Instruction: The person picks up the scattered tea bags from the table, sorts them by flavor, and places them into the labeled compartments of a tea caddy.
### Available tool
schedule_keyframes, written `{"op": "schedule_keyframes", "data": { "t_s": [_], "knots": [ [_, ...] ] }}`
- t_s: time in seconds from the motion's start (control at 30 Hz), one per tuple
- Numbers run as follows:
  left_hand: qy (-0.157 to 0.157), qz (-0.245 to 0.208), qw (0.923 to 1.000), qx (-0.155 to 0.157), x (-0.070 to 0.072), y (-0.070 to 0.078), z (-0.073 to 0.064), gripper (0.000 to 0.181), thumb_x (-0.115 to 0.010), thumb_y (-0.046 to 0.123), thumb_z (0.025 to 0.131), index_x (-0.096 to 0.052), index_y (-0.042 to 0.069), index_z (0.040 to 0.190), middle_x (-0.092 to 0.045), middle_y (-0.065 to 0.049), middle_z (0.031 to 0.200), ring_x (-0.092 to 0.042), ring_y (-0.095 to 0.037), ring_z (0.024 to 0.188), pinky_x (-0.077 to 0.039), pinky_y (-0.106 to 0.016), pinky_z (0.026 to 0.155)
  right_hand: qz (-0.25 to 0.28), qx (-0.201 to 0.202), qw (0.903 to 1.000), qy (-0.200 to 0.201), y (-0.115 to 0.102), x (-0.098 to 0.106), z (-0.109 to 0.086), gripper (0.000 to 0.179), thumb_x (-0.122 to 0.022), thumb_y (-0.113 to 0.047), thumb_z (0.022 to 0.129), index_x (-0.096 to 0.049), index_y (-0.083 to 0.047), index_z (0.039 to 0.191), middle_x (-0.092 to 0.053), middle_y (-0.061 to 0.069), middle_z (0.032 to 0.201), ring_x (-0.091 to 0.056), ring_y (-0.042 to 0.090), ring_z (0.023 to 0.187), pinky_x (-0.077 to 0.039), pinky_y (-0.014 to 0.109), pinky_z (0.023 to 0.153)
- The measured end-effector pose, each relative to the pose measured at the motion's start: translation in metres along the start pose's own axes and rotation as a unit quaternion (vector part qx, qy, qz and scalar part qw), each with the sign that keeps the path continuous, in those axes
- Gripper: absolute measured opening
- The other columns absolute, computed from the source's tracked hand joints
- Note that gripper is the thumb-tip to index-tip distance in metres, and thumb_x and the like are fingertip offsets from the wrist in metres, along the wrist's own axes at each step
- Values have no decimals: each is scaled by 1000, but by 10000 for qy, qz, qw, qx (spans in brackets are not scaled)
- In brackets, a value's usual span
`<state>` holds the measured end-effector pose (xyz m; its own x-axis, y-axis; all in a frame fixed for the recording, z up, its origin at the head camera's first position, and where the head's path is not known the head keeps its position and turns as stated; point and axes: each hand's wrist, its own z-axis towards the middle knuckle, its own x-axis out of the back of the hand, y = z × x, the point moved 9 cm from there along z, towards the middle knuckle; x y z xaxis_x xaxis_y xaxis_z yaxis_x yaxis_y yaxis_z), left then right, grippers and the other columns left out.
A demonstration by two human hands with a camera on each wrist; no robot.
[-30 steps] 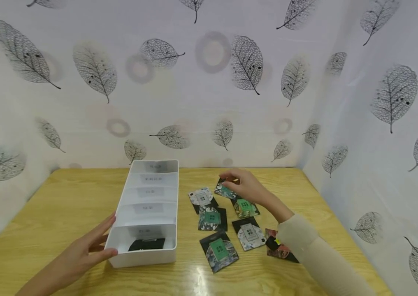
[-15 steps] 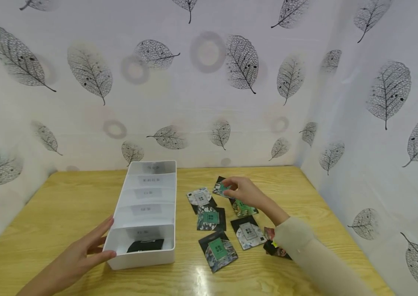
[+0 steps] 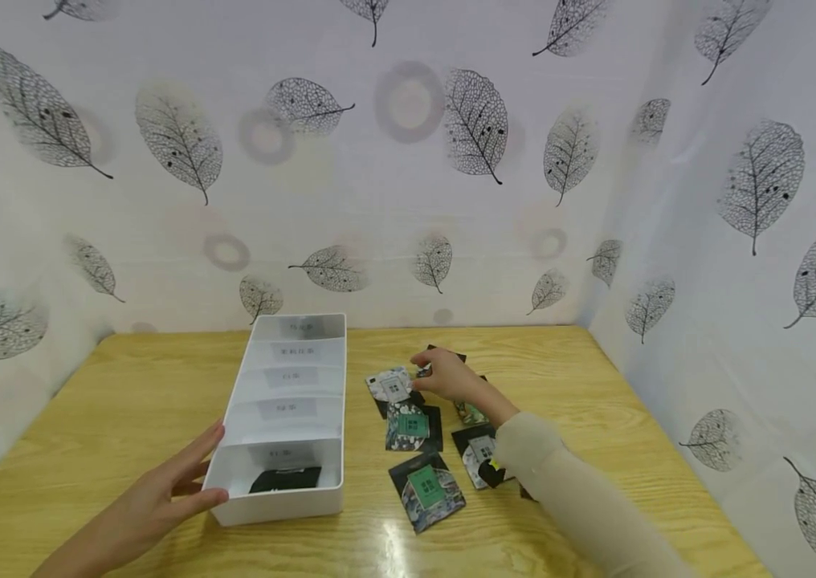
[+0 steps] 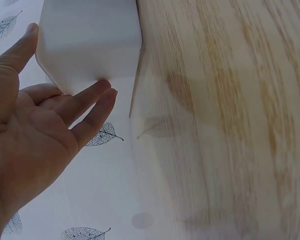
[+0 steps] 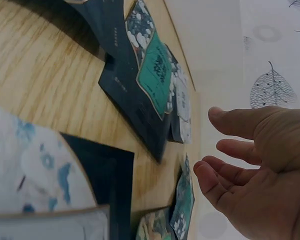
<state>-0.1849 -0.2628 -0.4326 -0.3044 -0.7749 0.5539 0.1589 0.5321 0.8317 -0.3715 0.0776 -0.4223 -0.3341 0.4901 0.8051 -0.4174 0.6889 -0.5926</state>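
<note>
A long white divided box stands left of the middle in the head view. My left hand rests at its near left corner, thumb by the front and fingers against the side. In the left wrist view those fingertips touch the white wall. My right hand hovers with nothing in it, fingertips near a flat, white-labelled floral packet. Beneath that hand lies another patterned packet, mostly hidden. Thumb and fingers stand apart in the right wrist view, where a green-labelled packet lies nearby.
Several more flat packets lie right of the box, including a green-labelled one in front. A black item sits in the box's nearest compartment. A leaf-patterned cloth hangs behind the wooden table.
My right hand has moved left, from over the far green-labelled packet toward the white-labelled one, without picking anything up. The left hand stays at the box.
</note>
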Motion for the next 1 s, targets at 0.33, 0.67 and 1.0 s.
{"op": "schedule_keyframes", "data": {
  "t_s": [0.33,0.67,1.0],
  "knots": [
    [-3,-100,9999,-71,0,0,1,84,-67,13,102,-13,-1,164,-12,-38,163,-59,-51,120,-55,-20,83,-465,185,9985,-227,-12,-18,22,54,-75,-13,96,-56,7,143,-59,22,143,-59,38,125,-51,51,101],
    [55,-170,9998,-82,-1,-2,2,84,-68,13,101,-14,-2,163,-13,-37,163,-59,-49,120,-54,-19,83,-666,18,9959,-614,-13,-31,32,64,-81,-17,92,-54,6,145,-57,21,144,-62,33,118,-52,47,98],
    [2,-139,9999,16,0,-2,1,84,-67,15,102,-13,-1,164,-11,-38,163,-58,-53,122,-53,-19,84,-1089,35,9892,-980,-14,-31,38,64,-80,-24,94,-54,-1,148,-49,20,151,-48,37,136,-47,50,104]
  ]
}}
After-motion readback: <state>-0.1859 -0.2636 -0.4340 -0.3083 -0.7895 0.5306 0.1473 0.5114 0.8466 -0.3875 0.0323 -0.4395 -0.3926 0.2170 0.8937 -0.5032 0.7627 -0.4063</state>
